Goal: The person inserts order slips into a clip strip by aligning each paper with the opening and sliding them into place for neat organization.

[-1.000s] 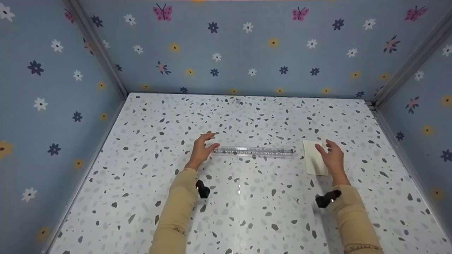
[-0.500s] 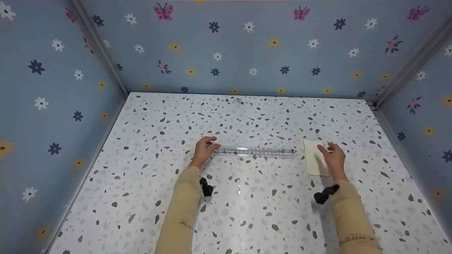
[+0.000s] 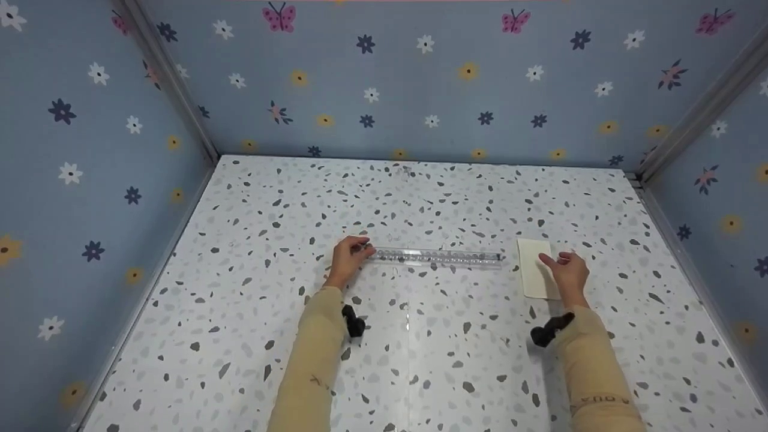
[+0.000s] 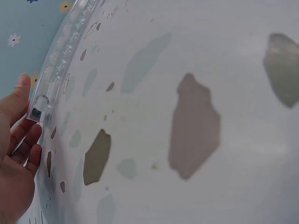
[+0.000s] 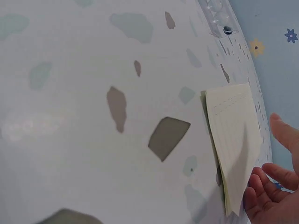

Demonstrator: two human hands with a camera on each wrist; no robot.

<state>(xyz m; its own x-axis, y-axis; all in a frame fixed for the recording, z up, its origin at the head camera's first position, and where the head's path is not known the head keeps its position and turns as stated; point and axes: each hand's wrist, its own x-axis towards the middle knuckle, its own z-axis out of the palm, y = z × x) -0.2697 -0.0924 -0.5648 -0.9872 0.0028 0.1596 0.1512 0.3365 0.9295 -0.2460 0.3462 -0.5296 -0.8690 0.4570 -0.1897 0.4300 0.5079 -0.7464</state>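
Note:
A long, narrow clear plastic case [image 3: 432, 257] filled with clear balls lies crosswise on the table. At its left end my left hand [image 3: 348, 261] holds the tip between thumb and fingers. The left wrist view shows that end of the case [image 4: 51, 70] with a dark spot inside, beside the thumb [image 4: 18, 95]. Right of the case lies a cream paper pad [image 3: 534, 270]. My right hand [image 3: 570, 277] is at the pad's right edge, its thumb apart from the bent fingers. In the right wrist view the fingers [image 5: 261, 189] are beside the pad [image 5: 231, 135], thumb raised.
The table [image 3: 432, 348] is white with grey speckles. Blue walls with flowers and butterflies [image 3: 396, 72] stand along its back and both sides. Black wrist mounts [image 3: 354, 322] show on both sleeves [image 3: 600, 366].
My left thumb and fingers have drawn closer together at the case's end. The right hand has come slightly nearer the front, with its fingers more bent. Case and pad look unmoved.

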